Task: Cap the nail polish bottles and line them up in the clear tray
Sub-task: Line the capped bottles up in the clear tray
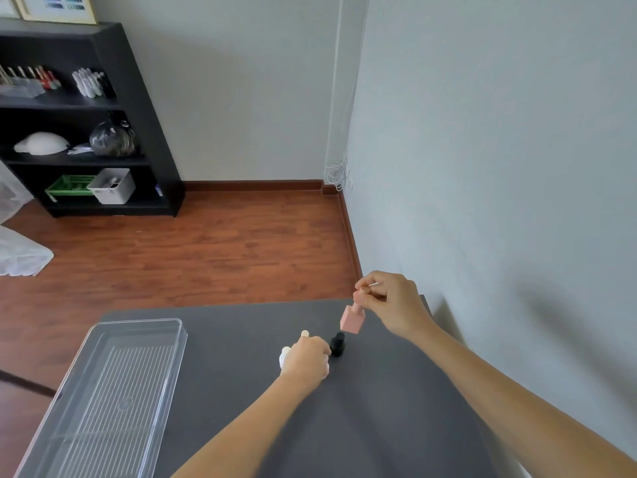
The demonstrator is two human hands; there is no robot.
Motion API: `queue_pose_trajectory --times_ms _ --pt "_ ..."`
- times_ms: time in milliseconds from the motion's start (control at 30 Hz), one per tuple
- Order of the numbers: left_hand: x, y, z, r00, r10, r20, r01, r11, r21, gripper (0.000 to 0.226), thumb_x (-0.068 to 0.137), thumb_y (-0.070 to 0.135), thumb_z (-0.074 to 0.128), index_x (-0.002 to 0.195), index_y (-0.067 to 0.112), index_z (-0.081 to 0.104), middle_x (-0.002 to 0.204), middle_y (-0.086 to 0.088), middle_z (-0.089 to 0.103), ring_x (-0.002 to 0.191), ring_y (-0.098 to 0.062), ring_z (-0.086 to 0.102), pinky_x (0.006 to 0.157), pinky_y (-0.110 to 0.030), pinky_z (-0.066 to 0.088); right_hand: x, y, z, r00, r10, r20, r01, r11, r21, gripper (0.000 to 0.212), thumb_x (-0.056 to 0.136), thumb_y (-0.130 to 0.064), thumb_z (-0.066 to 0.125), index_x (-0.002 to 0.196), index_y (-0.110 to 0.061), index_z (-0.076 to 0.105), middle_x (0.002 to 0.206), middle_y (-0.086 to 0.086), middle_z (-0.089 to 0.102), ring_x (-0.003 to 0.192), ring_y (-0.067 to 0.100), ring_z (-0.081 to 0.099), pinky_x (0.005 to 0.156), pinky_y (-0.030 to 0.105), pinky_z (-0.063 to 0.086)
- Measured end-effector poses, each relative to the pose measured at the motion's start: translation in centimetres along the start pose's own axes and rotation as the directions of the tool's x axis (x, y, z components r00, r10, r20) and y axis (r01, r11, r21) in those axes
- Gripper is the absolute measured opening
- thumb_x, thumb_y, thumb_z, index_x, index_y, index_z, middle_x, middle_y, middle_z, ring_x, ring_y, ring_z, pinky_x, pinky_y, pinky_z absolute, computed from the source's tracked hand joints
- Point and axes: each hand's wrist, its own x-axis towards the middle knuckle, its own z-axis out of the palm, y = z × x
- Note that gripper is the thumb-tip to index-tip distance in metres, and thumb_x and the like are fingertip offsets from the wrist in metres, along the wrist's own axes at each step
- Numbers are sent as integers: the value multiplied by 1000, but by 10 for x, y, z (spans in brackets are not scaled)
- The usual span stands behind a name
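Observation:
My right hand pinches the cap of a pink square nail polish bottle and holds it tilted in the air above the dark grey table. A black capped bottle stands on the table just below it. My left hand rests next to the black bottle, its fingers curled over pale bottles; a white one and a cream cap peek out around it. The clear tray lies to the left with nothing in it.
The table's far edge runs just behind my hands, and a grey wall stands close on the right. Beyond is wooden floor and a black shelf unit with bottles and bins at the far left.

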Motion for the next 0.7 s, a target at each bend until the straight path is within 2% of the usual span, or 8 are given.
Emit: queue_pose_trajectory --times_ms 33,100,200,267,367,467,600,700 --pt "1 -1 2 1000 -6 -7 6 1000 10 35 86 -4 46 67 26 45 127 -12 71 114 -28 62 85 -31 38 1 2 0 1000 -1 7 1 1000 2 4 89 -13 67 92 -10 68 72 -3 78 64 -15 55 63 2 39" --pt "1 -3 1 999 1 -41 -2 1000 -19 39 93 1 50 65 27 42 126 -12 69 102 -29 63 89 -30 47 3 4 2 1000 -2 19 2 1000 5 4 88 -13 68 91 -10 68 72 -3 77 64 -14 55 63 3 39" --pt "-2 -5 0 999 -6 -50 3 999 -53 42 91 -2 50 62 26 36 126 -14 70 81 -27 47 76 -26 43 7 3 4 999 -22 30 22 1000 0 3 88 -12 68 90 -10 68 69 -6 77 65 -15 55 63 2 39" --pt "-8 -6 -6 998 -21 -56 15 995 -101 25 83 -6 49 71 15 54 126 -20 69 76 -28 46 69 -24 38 12 -2 7 998 -39 45 39 999 2 2 88 -13 68 89 -12 67 67 -8 76 69 -14 57 64 2 38" --pt "-17 -22 -20 991 5 -137 -30 983 -181 20 82 -2 50 89 3 68 102 -14 75 71 -35 54 62 -23 39 22 -17 17 994 -68 80 68 998 10 2 89 -16 67 90 -14 67 68 -10 76 81 -4 63 69 5 40" --pt "-36 -50 -52 964 -18 -264 -67 949 -307 11 79 6 59 82 6 69 68 8 62 58 -12 51 55 -21 39 33 -40 35 984 -119 129 117 993 24 2 90 -18 67 89 -16 67 69 -12 76 82 1 67 74 12 46" --pt "-61 -106 -104 904 -92 -417 -86 917 -390 7 78 15 71 83 14 76 65 14 60 58 -2 52 50 -12 37 49 -81 77 961 -210 177 205 978 48 4 88 -18 70 84 -18 68 67 -15 75 71 -10 62 67 1 38" --pt "-77 -158 -140 854 -161 -494 -63 912 -405 7 76 14 75 82 13 77 67 15 62 60 -2 54 50 -11 37 60 -112 120 948 -235 215 220 971 94 4 84 -16 74 84 -16 70 68 -14 76 71 -8 67 71 1 42"
